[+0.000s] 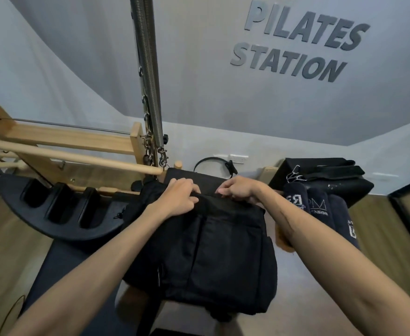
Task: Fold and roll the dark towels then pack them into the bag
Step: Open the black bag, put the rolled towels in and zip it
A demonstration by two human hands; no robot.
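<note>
My left hand (181, 198) and my right hand (239, 190) both reach forward to the top edge of a black bag (211, 258), fingers curled over and gripping the fabric rim on either side of its opening. The two hands sit close together, a short gap between them. The bag stands upright in front of me, its front pockets facing me, resting on a pale counter (308, 287). Just to the right of my right forearm, three rolled dark towels (318, 207) with white lettering lie side by side on the counter. Behind them sits a black box (320, 180) with straps and clips on top. To the left of the bag lies a black curved arc (61, 214) with recessed steps, and behind it a wooden frame (65, 141) with dowels and hanging metal springs (150, 93). The grey wall beyond carries raised letters (301, 42) reading "PILATES STATION".
</note>
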